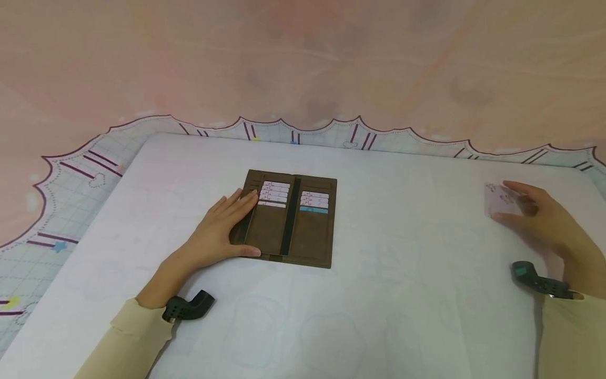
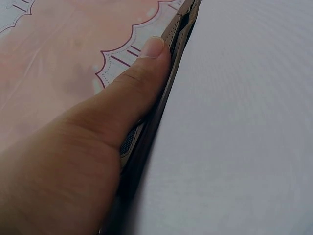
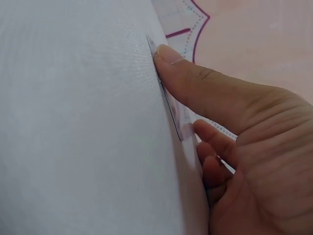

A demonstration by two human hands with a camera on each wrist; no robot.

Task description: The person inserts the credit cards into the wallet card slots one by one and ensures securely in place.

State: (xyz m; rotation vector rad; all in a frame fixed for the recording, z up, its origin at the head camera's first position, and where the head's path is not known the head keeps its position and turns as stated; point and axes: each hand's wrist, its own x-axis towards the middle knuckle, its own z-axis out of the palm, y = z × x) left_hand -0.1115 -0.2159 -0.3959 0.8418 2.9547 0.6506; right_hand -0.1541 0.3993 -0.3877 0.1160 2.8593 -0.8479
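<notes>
A brown wallet (image 1: 312, 237) lies spread flat on the white table, with several cards tucked in the slots on both sides. One card (image 1: 314, 210) at the right has a blue edge. My left hand (image 1: 215, 231) rests on the wallet's left side, fingers extended and thumb along the near edge. Far to the right, my right hand (image 1: 544, 218) holds a pale card with pinkish print (image 1: 497, 197) by opposite edges, between thumb and index finger. The right wrist view shows the thumb on the card's edge and other fingers curled. Whether the card is lifted, I cannot tell.
The white table sheet (image 1: 402, 316) has faint outlines on it. Around its far and left sides runs a cloth (image 1: 303, 63) in pink with a scalloped, checked border. A dark wrist camera (image 1: 189, 306) sits on the left wrist, another (image 1: 542, 281) on the right.
</notes>
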